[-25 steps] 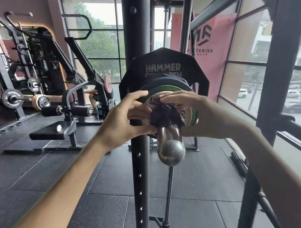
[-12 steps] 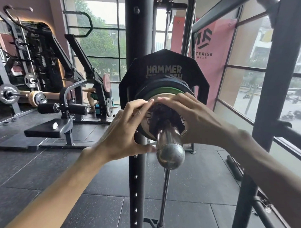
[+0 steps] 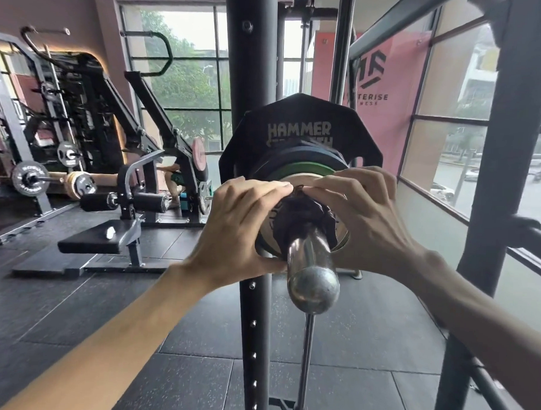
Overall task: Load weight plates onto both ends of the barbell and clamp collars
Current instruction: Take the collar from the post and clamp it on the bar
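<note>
- Fingers (image 3: 273, 186) of the left hand (image 3: 241, 222) and right hand (image 3: 370, 220) were curled around the collar (image 3: 302, 212), pinching it from both sides, probably to clamp it.
- The collar sat on the barbell sleeve (image 3: 310, 261), close against the loaded weight plates (image 3: 299, 126), to retain them.

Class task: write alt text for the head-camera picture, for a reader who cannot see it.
A left hand and a right hand grip a black collar on a chrome barbell sleeve, close against stacked weight plates beside a black rack upright. A padded bench stands to the left.
</note>
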